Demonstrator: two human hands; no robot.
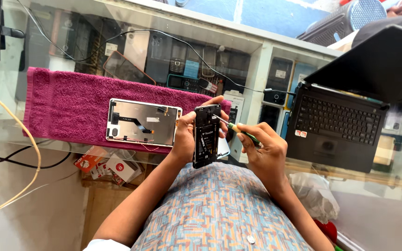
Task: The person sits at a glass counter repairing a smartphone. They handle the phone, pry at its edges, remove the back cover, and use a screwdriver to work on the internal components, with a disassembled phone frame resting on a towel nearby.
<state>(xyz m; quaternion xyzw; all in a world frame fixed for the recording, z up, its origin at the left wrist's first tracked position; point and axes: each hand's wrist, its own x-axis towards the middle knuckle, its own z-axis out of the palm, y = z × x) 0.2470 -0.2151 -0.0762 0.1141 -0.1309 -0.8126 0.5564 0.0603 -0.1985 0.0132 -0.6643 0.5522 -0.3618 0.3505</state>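
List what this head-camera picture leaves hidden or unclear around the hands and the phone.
- Screwdriver tip: too small to see where it meets the opened phone.
- Left hand palm: hidden behind the phone.
- Right hand grip: fingers cover the handle.
- Laptop screen: faces away.

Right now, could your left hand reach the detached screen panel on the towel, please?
Probably yes, but not freely: the left hand is gripping the opened phone. The screen panel lies right beside it on the magenta towel, with nothing in between.
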